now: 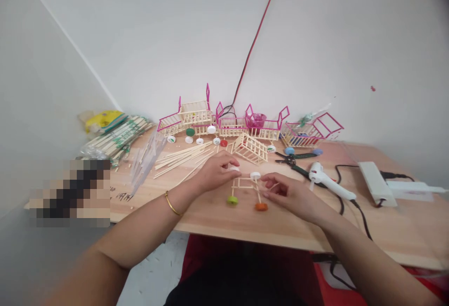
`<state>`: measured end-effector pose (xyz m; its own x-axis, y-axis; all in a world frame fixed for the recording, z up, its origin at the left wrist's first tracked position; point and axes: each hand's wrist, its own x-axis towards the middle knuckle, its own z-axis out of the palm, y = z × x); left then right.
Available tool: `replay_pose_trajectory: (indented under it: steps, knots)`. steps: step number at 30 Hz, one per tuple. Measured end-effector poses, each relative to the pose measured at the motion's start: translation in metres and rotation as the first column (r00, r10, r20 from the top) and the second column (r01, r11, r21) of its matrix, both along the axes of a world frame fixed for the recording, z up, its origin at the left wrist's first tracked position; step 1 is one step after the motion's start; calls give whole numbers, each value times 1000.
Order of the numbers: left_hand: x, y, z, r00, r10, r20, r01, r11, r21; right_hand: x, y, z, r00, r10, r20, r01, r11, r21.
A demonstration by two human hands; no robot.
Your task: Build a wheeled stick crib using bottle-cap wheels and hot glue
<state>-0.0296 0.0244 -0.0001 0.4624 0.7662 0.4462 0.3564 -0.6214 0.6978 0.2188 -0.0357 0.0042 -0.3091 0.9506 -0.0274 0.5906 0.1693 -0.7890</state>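
A small wheeled frame of thin wooden sticks (243, 185) stands near the table's front, with bottle caps on its stick ends. Its near caps are a green cap (232, 200) and an orange cap (260, 207); at the far side is a white bottle cap (255, 175). Another white bottle cap (234, 169), at the far left corner, is pinched between the thumb and fingers of my left hand (218, 171). My right hand (287, 196) is beside the frame's right stick, its fingers curled but apart. Whether its fingertips touch the stick is unclear.
Several stick carts with pink trim (229, 126) line the wall. Loose sticks (182, 158) and bundled sticks (121, 135) lie left. Pliers (291, 160), a white glue gun (331, 182) with a cord, and a white power strip (377, 182) are right.
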Motion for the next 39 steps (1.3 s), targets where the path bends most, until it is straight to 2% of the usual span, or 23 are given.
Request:
replay_pose_trajectory:
  steps: [4, 7, 13, 21, 29, 39]
  knots:
    - [0, -4, 2, 994, -109, -23, 110, 992, 61, -3, 4, -7, 998, -9, -66, 5, 998, -56]
    - [-1, -4, 3, 981, -187, -54, 189, 982, 29, -5, 6, -15, 994, 17, -105, -27, 995, -94]
    - [-7, 1, 2, 946, -305, -111, 301, 952, -53, -4, 8, -24, 993, 46, -108, -48, 999, -17]
    - [-3, -2, -3, 945, -299, -135, 298, 954, -27, -9, 9, -17, 990, 97, -101, -80, 984, 160]
    - [-1, -1, -8, 934, -307, -181, 318, 947, 36, -7, 8, -22, 987, 94, -129, -80, 990, 112]
    - [1, -2, -8, 932, -256, -258, 273, 962, 31, -10, 10, -20, 989, 97, -112, -83, 990, 117]
